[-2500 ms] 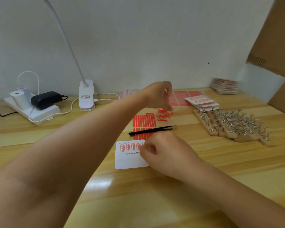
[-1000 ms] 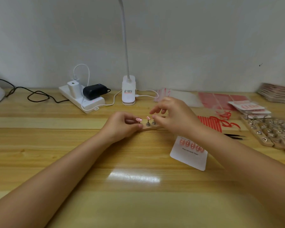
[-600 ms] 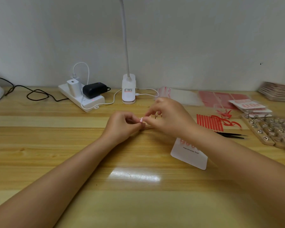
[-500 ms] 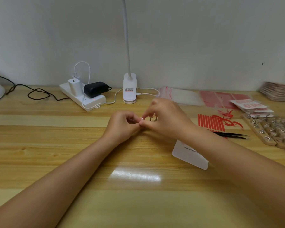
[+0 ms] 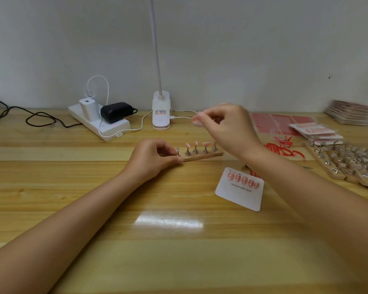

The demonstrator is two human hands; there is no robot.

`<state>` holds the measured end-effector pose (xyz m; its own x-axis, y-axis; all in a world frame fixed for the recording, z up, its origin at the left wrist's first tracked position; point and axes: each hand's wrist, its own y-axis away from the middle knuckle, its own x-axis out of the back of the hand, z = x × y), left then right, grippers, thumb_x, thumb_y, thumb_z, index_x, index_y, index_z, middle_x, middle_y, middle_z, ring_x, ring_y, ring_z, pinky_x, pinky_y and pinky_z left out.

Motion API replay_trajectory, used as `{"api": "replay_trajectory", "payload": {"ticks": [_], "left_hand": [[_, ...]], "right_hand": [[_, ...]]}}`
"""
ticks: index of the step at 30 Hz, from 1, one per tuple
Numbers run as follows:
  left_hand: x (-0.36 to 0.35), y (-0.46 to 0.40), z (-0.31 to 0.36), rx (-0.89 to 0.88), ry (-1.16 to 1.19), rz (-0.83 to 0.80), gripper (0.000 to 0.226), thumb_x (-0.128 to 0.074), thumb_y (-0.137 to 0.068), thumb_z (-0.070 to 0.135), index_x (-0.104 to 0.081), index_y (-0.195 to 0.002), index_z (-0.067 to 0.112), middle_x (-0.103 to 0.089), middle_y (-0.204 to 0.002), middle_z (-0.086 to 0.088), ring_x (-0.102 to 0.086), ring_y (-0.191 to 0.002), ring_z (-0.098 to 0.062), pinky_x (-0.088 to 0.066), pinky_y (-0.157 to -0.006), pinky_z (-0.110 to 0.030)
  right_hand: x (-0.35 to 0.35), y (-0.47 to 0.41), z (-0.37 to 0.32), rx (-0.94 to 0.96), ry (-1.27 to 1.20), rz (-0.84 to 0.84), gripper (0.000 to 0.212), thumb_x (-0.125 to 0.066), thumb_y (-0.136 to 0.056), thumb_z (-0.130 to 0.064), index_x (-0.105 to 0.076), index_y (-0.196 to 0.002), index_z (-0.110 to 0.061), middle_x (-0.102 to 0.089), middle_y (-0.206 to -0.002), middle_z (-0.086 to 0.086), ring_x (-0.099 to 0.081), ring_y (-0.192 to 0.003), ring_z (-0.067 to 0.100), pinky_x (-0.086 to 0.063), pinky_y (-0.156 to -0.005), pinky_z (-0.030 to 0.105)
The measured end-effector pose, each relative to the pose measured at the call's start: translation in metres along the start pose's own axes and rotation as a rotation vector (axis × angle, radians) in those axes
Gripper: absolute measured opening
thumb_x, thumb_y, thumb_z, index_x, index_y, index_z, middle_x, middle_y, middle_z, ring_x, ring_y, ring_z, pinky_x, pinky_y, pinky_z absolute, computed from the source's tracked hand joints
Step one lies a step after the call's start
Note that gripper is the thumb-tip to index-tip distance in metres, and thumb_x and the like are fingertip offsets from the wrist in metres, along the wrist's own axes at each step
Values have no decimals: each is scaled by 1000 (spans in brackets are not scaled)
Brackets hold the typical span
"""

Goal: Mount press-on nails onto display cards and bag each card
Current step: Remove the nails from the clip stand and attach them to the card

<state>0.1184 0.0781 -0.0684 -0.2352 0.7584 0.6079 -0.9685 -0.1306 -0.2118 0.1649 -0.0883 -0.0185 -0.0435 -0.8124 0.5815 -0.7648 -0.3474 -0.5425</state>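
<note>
A wooden nail-stand strip (image 5: 202,156) lies on the table with several metal pegs; three carry pink nails (image 5: 196,143). My left hand (image 5: 152,160) grips the strip's left end, beside a bare peg. My right hand (image 5: 225,128) is raised above the strip and pinches a pink press-on nail (image 5: 198,118) between thumb and fingertip. A white display card (image 5: 240,190) with a row of several pink nails lies near my right forearm.
A pile of wooden stands (image 5: 346,162) lies at the right, with bagged cards (image 5: 316,132), red adhesive strips (image 5: 283,148) and a card stack (image 5: 351,112). A power strip (image 5: 100,122) with chargers and a lamp base (image 5: 161,113) stand at the back.
My right hand has lifted away from the strip with a pink nail pulled off the leftmost peg. The display card, hidden by my forearm before, shows again. My left hand stays on the strip.
</note>
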Motion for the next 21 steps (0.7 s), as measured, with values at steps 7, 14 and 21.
{"api": "replay_trajectory", "payload": {"ticks": [7,14,21], "left_hand": [[4,32,21,-616,-305,-53,25,-55,-85,22,-63,-104,8,-58,-109,-4,-52,-103,-14,-42,-88,-31],[-18,60,35,-715,-433,-435,34,-50,-87,26,-67,-114,13,-65,-118,-1,-62,-103,-16,-50,-84,-26],[-20,69,32,-617,-361,-427,46,-39,-88,38,-60,-124,19,-56,-119,1,-50,-102,-6,-41,-84,-21]], "right_hand": [[40,66,22,-105,-105,8,13,-62,-86,-20,-71,-81,-28,-64,-70,-6,-51,-62,0,-36,-58,10],[37,100,37,-64,17,-60,9,-69,-81,-15,-76,-76,-17,-66,-68,-12,-58,-70,2,-38,-60,11],[37,104,33,204,342,-144,15,-63,-78,-21,-75,-78,-13,-66,-70,-1,-60,-66,17,-45,-59,26]]}}
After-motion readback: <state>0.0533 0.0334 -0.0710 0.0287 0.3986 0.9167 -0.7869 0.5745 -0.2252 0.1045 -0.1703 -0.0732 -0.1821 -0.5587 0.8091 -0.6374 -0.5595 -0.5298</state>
